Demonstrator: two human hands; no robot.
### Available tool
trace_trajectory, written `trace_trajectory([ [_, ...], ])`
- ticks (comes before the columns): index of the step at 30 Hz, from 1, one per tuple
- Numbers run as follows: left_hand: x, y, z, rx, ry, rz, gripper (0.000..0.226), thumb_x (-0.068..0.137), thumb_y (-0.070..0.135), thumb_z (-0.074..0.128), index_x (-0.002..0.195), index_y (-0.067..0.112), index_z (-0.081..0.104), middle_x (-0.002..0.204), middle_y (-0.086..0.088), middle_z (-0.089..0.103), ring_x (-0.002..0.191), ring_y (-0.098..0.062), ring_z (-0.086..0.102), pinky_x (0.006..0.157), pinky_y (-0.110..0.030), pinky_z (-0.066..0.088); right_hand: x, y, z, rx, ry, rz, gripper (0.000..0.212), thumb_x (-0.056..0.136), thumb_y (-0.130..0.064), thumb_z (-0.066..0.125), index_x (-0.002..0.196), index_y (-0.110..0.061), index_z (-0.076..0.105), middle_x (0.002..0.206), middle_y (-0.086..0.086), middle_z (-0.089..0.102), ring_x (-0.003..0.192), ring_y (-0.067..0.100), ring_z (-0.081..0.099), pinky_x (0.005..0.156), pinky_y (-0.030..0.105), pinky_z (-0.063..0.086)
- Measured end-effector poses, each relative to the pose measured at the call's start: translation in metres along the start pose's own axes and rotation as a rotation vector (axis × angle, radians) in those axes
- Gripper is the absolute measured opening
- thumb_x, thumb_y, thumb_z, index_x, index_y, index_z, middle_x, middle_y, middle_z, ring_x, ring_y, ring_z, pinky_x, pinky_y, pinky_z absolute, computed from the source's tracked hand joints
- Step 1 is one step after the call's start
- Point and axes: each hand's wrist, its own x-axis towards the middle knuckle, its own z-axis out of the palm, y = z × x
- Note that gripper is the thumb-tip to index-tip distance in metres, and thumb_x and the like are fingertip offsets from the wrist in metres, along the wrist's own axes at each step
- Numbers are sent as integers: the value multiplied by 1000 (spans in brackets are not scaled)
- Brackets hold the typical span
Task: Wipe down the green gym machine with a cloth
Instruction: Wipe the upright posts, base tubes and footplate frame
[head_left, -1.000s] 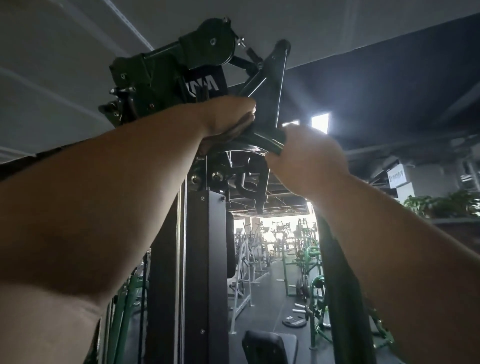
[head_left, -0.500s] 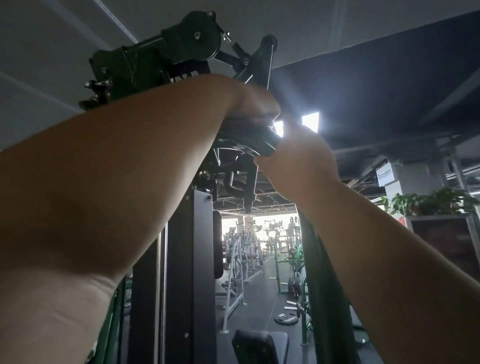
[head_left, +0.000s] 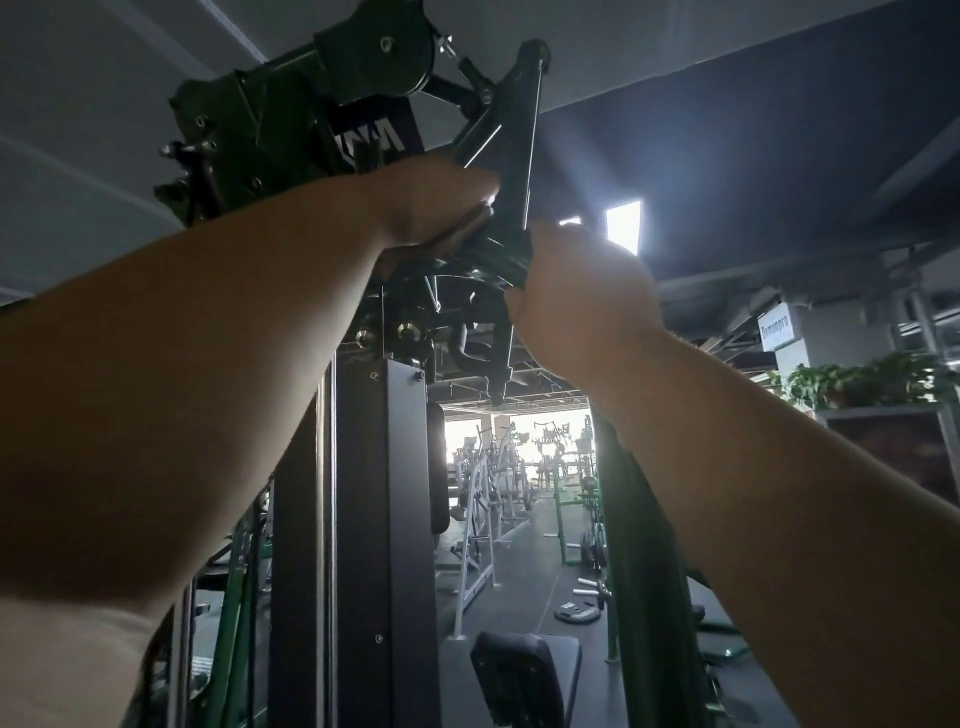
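Note:
The dark green gym machine's top (head_left: 291, 114) rises overhead, with a pulley housing and an angled arm (head_left: 511, 140). My left hand (head_left: 431, 202) reaches up against that arm, fingers curled over a dark bunched cloth (head_left: 488, 260) at the arm's base. My right hand (head_left: 576, 280) grips the same arm just below and to the right, its fingers wrapped round it and hidden from me. Backlight leaves the cloth's edges hard to make out.
A black upright column (head_left: 384, 519) stands under the machine top, with a padded seat (head_left: 519, 675) at the bottom. A dark green post (head_left: 644, 519) runs down behind my right arm. Other machines and a weight plate (head_left: 576, 613) fill the aisle beyond. Plants (head_left: 852, 379) sit on a shelf at right.
My left hand slid right over the arm half a second ago and has come back left. My right hand keeps its grip. The view has tilted a little.

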Motion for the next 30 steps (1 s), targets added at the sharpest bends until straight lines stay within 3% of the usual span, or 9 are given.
trace_trajectory([
  [5,-23,-49,10,8,136,-135,25,109,10,46,125,-5,57,107,-33,68,98,-46,68,85,-46,50,-5,-2,1,-30,24,-45,38,94,-28,70,125,-21,51,101,-2,58,86,22,57,64,31,37],
  [8,-37,-68,14,-219,193,-266,37,112,33,43,128,8,64,125,-24,68,113,-40,64,99,-46,47,-2,-6,-2,-60,12,-76,33,96,-24,63,125,-16,49,107,2,59,89,24,59,67,32,39],
  [12,-47,-92,25,-468,174,-186,56,107,62,36,80,24,67,70,-7,67,60,-28,59,76,-55,53,13,-19,-4,-176,-3,-139,28,94,-18,60,121,-14,55,100,2,49,104,27,63,77,34,40],
  [14,-52,-95,31,-524,175,-148,55,110,54,37,98,12,69,65,-7,65,54,-25,58,68,-43,48,21,-30,-1,-252,3,-183,30,92,-19,60,121,-13,57,100,4,45,107,29,61,80,36,36],
  [17,-57,-94,34,-393,257,-124,50,108,49,40,147,22,55,99,-3,73,87,-24,69,84,-42,53,33,-48,7,-183,-13,-175,22,94,-15,57,117,-14,55,118,12,57,111,34,61,77,38,37],
  [19,-60,-95,33,-324,269,-94,47,109,47,36,144,24,57,99,-2,75,91,-25,70,89,-45,55,41,-56,16,-134,-3,-192,9,97,-14,52,105,-15,50,121,15,59,108,36,61,75,40,39],
  [22,-64,-100,28,-287,258,-63,47,113,44,26,122,18,65,69,-1,70,63,-18,66,82,-50,58,48,-66,24,-215,-5,-240,32,91,-17,56,122,-8,55,122,14,55,111,33,57,76,38,37],
  [26,-75,-118,43,129,364,-41,52,114,37,27,156,12,46,144,-13,63,135,-31,56,120,-44,36,51,-69,22,-241,16,-207,43,89,-23,61,129,-10,55,123,12,57,111,34,61,75,37,39],
  [30,-80,-117,75,281,564,9,55,112,27,36,158,-4,36,159,-26,44,150,-43,36,129,-45,16,47,-64,24,-200,43,-254,42,89,-30,60,126,-12,57,118,12,60,106,34,62,74,36,39],
])
